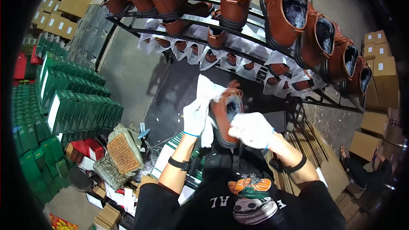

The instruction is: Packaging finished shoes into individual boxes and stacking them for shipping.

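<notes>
A brown lace-up shoe (221, 117) with a dark fluffy lining is held up between the hands, on the near side of a black metal rack (251, 37); its laced front points to the far side, its heel to the near. The white-gloved left hand (195, 118) is curled at the shoe's left side, bunched around a thin white sheet (207, 86), cloth or paper I cannot tell; the white-gloved right hand (253, 130) has its fingers gathered against the near right of the shoe's opening; whether they pinch the collar or only press on it I cannot tell.

The step in hand appears to be work around that opening, the left hand steadying and the right hand busy at the collar; the next move seems to call for a firm hold on the left, with the loose sheet clear of the right fingers.

Unwrapped brown shoes (279, 21) line the rack's upper tier; wrapped shoes (211, 56) sit below; green shoeboxes (81, 113) are stacked to the left, cardboard cartons (385, 74) to the right.
</notes>
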Motion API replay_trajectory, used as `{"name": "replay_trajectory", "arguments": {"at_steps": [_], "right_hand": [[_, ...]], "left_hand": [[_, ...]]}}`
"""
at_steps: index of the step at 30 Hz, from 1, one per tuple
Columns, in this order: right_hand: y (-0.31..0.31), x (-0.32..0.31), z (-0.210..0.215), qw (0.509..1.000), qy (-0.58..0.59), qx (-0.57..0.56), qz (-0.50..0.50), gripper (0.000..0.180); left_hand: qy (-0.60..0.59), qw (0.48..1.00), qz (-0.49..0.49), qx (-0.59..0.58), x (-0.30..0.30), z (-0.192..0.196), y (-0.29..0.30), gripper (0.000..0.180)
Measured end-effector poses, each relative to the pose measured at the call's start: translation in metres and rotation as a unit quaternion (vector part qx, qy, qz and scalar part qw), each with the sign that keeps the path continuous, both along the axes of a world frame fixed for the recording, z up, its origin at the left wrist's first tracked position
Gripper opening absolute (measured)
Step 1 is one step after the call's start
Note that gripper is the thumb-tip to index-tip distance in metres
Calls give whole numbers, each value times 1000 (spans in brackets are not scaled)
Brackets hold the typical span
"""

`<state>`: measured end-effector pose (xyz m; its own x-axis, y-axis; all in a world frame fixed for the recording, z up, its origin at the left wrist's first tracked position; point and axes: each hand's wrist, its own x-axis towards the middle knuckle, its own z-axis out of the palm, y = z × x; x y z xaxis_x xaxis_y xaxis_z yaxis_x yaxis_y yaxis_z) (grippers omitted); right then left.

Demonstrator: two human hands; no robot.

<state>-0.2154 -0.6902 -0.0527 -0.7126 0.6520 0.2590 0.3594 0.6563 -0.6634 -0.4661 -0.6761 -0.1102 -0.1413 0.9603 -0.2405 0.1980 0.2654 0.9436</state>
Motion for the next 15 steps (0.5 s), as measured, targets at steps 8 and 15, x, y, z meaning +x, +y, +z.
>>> {"name": "replay_trajectory", "arguments": {"at_steps": [8, 15], "right_hand": [[13, -1, 44, 984, -174, -40, 0, 11], [-8, -18, -2, 909, 53, -81, -406, 22]], "left_hand": [[135, 979, -141, 58, 20, 46, 12, 22], [-97, 995, -17, -22, 22, 69, -6, 21]]}}
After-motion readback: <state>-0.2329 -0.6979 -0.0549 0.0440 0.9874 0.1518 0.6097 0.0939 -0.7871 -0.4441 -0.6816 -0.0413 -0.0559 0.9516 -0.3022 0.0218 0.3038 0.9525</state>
